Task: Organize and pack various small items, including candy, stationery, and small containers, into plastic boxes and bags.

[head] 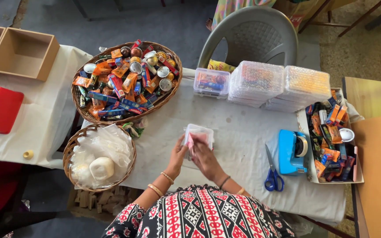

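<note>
fingers of both hands close round a small clear plastic box [199,134] at the middle of the white-clothed table [243,145]: left hand [177,154] cups its near side, right hand [204,156] pinches a pink slip [190,142] at its edge. best to steady the box with the left while the right works, judging by the grip. wicker basket of wrapped sweets [126,81] lies beyond, blue scissors [273,176] to the right

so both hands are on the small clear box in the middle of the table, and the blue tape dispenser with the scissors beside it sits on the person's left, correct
Not quite: the head view shows the blue tape dispenser and the scissors on the person's right, not the left. The rest holds: the left hand and right hand are both on the small clear box in the middle of the table.
</note>
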